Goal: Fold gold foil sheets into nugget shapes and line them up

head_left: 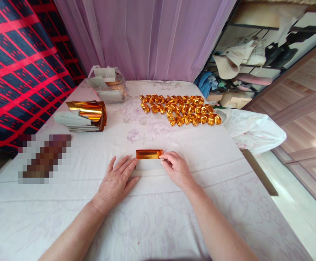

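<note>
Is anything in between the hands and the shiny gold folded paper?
No. The right hand already pinches the right end of the shiny gold folded paper strip, and the left hand lies flat on the white tablecloth with its fingertips by the strip's left end. Nothing sits between them.

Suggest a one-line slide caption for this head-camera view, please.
Left hand flat and right hand pinching a folded gold foil strip on a white cloth, rows of folded gold pieces beyond.

No text, label or number can be read anywhere.
</note>
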Tool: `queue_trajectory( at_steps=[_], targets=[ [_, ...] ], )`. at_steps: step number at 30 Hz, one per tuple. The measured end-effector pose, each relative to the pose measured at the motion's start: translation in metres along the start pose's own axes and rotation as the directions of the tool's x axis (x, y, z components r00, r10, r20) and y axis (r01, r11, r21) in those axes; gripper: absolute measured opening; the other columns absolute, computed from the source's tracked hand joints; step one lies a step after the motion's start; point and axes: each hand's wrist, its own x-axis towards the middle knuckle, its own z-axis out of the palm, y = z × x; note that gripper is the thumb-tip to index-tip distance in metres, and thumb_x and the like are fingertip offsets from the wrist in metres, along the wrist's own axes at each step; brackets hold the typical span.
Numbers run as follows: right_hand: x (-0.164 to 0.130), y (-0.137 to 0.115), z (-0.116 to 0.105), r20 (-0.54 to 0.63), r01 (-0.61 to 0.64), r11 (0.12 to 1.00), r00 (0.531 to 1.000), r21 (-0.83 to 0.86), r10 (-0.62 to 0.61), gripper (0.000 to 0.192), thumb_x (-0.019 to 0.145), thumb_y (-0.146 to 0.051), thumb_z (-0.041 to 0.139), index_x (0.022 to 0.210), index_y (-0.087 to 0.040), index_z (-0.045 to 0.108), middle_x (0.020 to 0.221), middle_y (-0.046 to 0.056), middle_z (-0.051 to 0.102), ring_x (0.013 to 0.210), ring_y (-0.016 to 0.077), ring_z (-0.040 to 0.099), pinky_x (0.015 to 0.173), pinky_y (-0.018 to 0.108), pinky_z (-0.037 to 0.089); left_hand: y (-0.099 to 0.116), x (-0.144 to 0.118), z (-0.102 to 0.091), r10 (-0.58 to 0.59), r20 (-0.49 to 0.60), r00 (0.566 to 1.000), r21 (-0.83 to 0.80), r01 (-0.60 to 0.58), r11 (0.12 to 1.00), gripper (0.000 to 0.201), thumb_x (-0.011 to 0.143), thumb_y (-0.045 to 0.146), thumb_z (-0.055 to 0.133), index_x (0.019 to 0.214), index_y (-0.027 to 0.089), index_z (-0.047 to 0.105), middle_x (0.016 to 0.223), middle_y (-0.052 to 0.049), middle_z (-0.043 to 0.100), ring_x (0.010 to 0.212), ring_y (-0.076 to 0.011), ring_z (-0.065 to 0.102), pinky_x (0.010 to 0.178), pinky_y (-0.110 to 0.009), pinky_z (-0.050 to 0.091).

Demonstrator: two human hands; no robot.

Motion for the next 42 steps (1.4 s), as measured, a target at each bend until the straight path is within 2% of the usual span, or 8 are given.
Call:
queue_trajectory(
  at_steps=[7,15,22,27,31,33,42],
  targets=[
    [-0.0019,-0.0022,-0.0003,-0.001,0.009,0.999,1.000,0.032,-0.009,0.023,0.084,-0.017,0.056,0.102,-0.023,0.068,0.101,0.005,0.067,0.068,0.0124,0.060,0.066,0.026,0.052,0.0004,0.0007,-0.0002,-0.003,0.003,1.000,-0.004,0.003,1.000,0.048,0.096,0.038,0.047,0.140,0.018,0.048,0.137,-0.011,0.060,0.134,-0.0326,0.046,0.114,-0.060,0.022],
    [-0.0036,-0.0021,-0.0003,-0.014,0.071,0.995,0.997,0.068,-0.070,0.023,0.081,-0.018,0.061,0.102,-0.022,0.069,0.105,0.006,0.066,0.066,0.0112,0.060,0.067,0.027,0.054,0.0011,0.0021,-0.0031,0.004,0.014,1.000,0.001,-0.004,1.000,0.044,0.096,0.038,0.048,0.136,0.020,0.052,0.138,-0.010,0.059,0.134,-0.0332,0.046,0.114,-0.060,0.023],
    [-0.0032,-0.0069,-0.0047,-0.018,0.103,0.990,0.995,0.094,-0.102,0.019,0.092,-0.028,0.054,0.098,-0.022,0.071,0.101,0.008,0.068,0.092,0.0173,0.066,0.071,0.026,0.056,-0.0001,0.0015,-0.0024,0.013,-0.013,1.000,-0.028,-0.013,1.000,0.039,0.095,0.036,0.050,0.131,0.022,0.054,0.138,-0.010,0.059,0.133,-0.0330,0.048,0.113,-0.062,0.024],
    [-0.0017,-0.0057,-0.0053,-0.023,0.103,0.990,0.995,0.098,-0.101,0.024,0.095,-0.031,0.050,0.096,-0.023,0.073,0.100,0.007,0.069,0.097,0.0179,0.067,0.082,0.030,0.055,0.0006,0.0016,-0.0032,0.026,-0.027,0.999,-0.033,-0.027,0.999,0.033,0.095,0.033,0.050,0.126,0.023,0.056,0.137,-0.011,0.059,0.131,-0.0332,0.049,0.110,-0.063,0.027],
    [-0.0022,-0.0062,-0.0054,0.023,0.040,0.993,0.999,0.112,-0.043,0.024,0.094,-0.032,0.051,0.099,-0.023,0.073,0.104,0.008,0.068,0.098,0.0182,0.066,0.064,0.024,0.055,0.0013,0.0026,-0.0041,0.043,-0.063,0.997,-0.024,-0.045,0.999,0.022,0.094,0.030,0.053,0.113,0.023,0.061,0.142,-0.012,0.055,0.132,-0.0336,0.047,0.109,-0.062,0.030],
    [-0.0025,-0.0072,-0.0059,0.040,0.025,0.994,0.999,0.109,-0.030,0.023,0.093,-0.033,0.053,0.100,-0.023,0.072,0.107,0.008,0.068,0.098,0.0181,0.066,0.061,0.023,0.054,0.0016,0.0033,-0.0044,0.052,-0.068,0.996,-0.031,-0.054,0.998,0.019,0.093,0.027,0.054,0.110,0.024,0.062,0.143,-0.011,0.054,0.133,-0.0332,0.047,0.110,-0.061,0.030],
    [-0.0027,-0.0074,-0.0055,0.035,0.063,0.996,0.997,0.062,-0.066,0.025,0.094,-0.034,0.052,0.105,-0.024,0.072,0.109,0.007,0.068,0.100,0.0184,0.066,0.082,0.030,0.056,0.0001,0.0036,-0.0033,0.081,-0.059,0.995,-0.068,-0.085,0.994,0.022,0.093,0.025,0.054,0.114,0.023,0.060,0.132,-0.007,0.063,0.130,-0.0307,0.051,0.113,-0.059,0.025]
  ],
)
